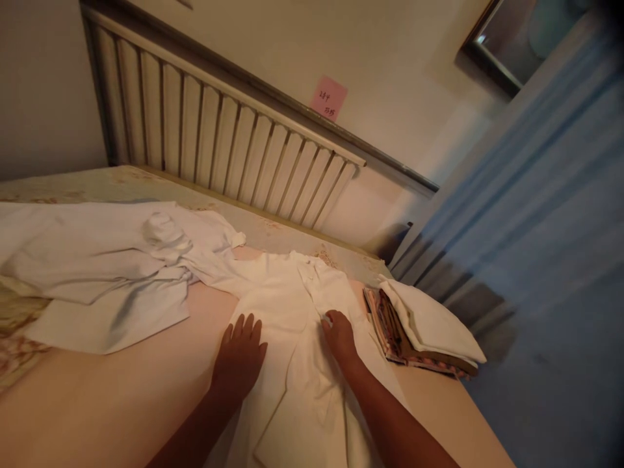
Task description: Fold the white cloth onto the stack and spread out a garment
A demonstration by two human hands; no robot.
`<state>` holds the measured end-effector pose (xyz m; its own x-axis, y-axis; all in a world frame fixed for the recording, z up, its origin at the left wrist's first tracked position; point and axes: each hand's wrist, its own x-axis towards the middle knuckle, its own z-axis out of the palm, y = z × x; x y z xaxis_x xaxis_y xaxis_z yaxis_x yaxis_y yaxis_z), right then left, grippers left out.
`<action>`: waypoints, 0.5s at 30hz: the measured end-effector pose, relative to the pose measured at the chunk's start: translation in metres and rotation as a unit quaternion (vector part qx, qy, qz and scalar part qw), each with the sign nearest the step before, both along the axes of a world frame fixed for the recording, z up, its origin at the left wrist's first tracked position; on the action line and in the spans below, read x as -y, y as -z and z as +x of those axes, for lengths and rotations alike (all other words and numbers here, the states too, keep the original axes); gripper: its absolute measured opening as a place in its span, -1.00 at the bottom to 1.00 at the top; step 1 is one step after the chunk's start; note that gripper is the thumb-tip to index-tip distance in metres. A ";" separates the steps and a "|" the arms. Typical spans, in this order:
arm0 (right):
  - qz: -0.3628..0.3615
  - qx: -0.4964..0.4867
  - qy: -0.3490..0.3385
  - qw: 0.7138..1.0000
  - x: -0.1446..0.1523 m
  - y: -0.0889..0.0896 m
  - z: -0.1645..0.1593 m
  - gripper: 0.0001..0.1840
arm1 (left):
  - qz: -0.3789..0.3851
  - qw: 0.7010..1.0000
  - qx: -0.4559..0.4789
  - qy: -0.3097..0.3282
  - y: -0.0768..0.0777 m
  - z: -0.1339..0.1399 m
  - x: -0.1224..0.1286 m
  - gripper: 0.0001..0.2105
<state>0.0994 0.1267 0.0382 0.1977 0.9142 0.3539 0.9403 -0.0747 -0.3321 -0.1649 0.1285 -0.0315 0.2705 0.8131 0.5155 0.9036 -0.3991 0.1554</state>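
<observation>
A white shirt (pixel 273 292) lies spread out in front of me, its collar end away from me and its lower part creased and running out at the bottom of the view. My left hand (pixel 240 356) rests flat on the shirt's left side, fingers stretched out and slightly apart. Over the right half of the front, my right hand (pixel 340 336) has its fingers curled in at the cloth near the front opening. The fingertips are partly hidden, but they appear to pinch the fabric. One sleeve reaches left toward a heap of white clothes (pixel 97 253).
A folded stack of clothes (pixel 424 325), white on top with brown and patterned layers below, sits at the right. All lies on a pink-covered surface (pixel 146 383). Behind it stand a slatted panel (pixel 219 123) and a wall with a pink note (pixel 329 97). A blue curtain (pixel 536 260) hangs right.
</observation>
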 end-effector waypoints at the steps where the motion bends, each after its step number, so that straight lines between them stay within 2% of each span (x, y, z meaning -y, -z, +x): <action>1: 0.001 0.004 -0.004 1.000 -0.010 0.002 -0.004 -0.77 | -0.003 1.000 -0.001 -0.002 0.000 0.000 0.000 -0.59; 8: -0.008 -0.013 0.018 1.000 -0.056 0.014 -0.010 -0.88 | 0.000 1.000 0.011 -0.008 -0.003 0.002 0.003 -0.58; 15: -0.036 -0.166 0.037 0.985 -0.098 -0.003 0.009 -0.84 | 0.000 1.000 0.017 -0.014 -0.003 0.003 0.004 -0.58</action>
<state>0.1085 0.2251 0.0415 0.3589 0.9131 0.1934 0.7722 -0.1741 -0.6110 -0.1619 0.1244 -0.0287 0.2295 0.8201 0.5242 0.9085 -0.3738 0.1869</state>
